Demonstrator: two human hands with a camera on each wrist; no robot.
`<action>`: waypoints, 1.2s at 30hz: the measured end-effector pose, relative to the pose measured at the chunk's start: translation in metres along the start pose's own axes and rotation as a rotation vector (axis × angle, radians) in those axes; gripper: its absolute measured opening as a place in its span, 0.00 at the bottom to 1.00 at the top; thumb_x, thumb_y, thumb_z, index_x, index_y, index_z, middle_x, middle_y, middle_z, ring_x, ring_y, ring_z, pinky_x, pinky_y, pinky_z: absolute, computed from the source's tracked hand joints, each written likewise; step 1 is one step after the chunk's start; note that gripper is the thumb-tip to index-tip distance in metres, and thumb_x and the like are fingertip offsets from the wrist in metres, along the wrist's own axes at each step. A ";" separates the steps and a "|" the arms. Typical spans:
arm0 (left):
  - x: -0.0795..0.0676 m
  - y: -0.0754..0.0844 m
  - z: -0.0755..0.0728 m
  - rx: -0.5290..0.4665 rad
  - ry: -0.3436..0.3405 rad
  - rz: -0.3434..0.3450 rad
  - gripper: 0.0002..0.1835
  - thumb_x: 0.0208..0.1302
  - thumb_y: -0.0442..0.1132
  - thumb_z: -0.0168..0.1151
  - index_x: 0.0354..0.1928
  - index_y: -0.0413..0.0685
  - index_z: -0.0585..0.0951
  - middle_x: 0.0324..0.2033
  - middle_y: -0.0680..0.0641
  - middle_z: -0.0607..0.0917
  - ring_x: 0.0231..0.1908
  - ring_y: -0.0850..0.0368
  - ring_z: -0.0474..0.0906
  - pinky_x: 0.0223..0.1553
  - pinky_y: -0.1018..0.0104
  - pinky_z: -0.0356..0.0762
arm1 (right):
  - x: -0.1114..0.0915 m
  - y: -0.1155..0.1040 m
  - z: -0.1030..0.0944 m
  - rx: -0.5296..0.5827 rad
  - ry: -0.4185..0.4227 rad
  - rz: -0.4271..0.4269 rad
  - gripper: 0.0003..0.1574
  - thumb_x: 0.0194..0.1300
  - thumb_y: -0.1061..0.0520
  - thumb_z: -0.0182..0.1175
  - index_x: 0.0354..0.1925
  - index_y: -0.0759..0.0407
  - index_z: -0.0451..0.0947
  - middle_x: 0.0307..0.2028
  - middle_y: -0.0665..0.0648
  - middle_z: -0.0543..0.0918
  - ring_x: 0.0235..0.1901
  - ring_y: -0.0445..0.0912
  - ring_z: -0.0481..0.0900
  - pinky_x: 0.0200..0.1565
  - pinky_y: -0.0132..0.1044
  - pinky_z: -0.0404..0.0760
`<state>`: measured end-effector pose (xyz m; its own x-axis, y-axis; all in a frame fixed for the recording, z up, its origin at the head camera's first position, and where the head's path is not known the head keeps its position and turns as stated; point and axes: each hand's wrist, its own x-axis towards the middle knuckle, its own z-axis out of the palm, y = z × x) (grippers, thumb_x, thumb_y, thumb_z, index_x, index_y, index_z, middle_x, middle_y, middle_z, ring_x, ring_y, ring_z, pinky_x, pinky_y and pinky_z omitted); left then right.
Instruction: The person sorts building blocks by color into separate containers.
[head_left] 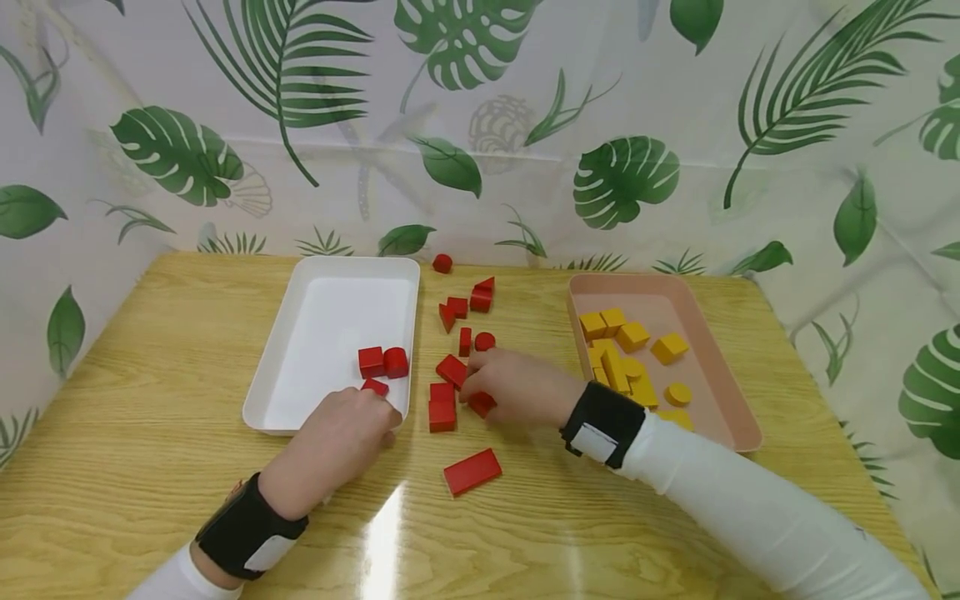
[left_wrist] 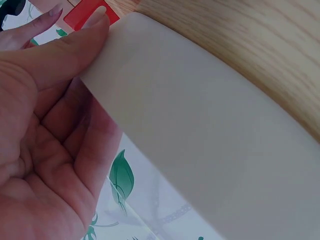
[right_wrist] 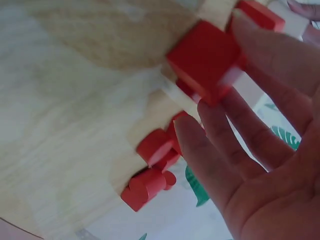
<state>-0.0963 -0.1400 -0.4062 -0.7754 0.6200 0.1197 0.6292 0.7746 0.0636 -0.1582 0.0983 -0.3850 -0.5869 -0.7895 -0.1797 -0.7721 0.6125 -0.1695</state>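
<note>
Wooden tabletop [head_left: 150, 375]: yellowish grain, glossy enough to show a bright streak of light near the front.
White tray [head_left: 330, 317]: flat on the wood, over on the left.
Pink tray [head_left: 708, 375]: likewise flat, over on the right.
Between the trays: loose red blocks [head_left: 452, 371], strung out front to back.
Far edge: a round red piece [head_left: 442, 263], on its own.
Nearest the front: a flat red rectangle [head_left: 472, 472], lying aslant.

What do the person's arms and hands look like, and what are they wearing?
The left hand and right hand are bare, without gloves. A black band circles each wrist, with a whitish patch on it. White sleeves cover the forearms.
</note>
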 end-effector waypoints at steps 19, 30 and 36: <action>0.000 0.001 0.001 0.016 -0.014 -0.014 0.03 0.47 0.37 0.67 0.22 0.52 0.81 0.12 0.57 0.67 0.15 0.60 0.62 0.17 0.69 0.63 | 0.009 -0.003 -0.021 0.089 0.104 -0.066 0.14 0.53 0.58 0.64 0.41 0.49 0.83 0.38 0.47 0.74 0.38 0.40 0.69 0.44 0.27 0.69; -0.001 0.000 0.007 0.033 0.115 0.044 0.13 0.48 0.29 0.61 0.15 0.53 0.71 0.10 0.58 0.60 0.13 0.61 0.57 0.13 0.69 0.59 | 0.057 -0.048 -0.029 0.173 0.209 -0.097 0.20 0.56 0.53 0.62 0.49 0.52 0.77 0.41 0.46 0.76 0.40 0.39 0.70 0.42 0.24 0.68; -0.002 0.002 0.008 0.094 0.155 0.053 0.17 0.48 0.24 0.54 0.15 0.53 0.63 0.11 0.57 0.58 0.13 0.62 0.57 0.13 0.68 0.59 | 0.075 -0.054 -0.019 0.121 0.187 -0.148 0.18 0.58 0.54 0.60 0.48 0.53 0.79 0.39 0.47 0.77 0.40 0.39 0.71 0.44 0.24 0.66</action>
<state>-0.0939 -0.1390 -0.4147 -0.7189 0.6396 0.2722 0.6559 0.7538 -0.0390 -0.1652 0.0050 -0.3711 -0.5131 -0.8576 0.0364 -0.8248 0.4808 -0.2975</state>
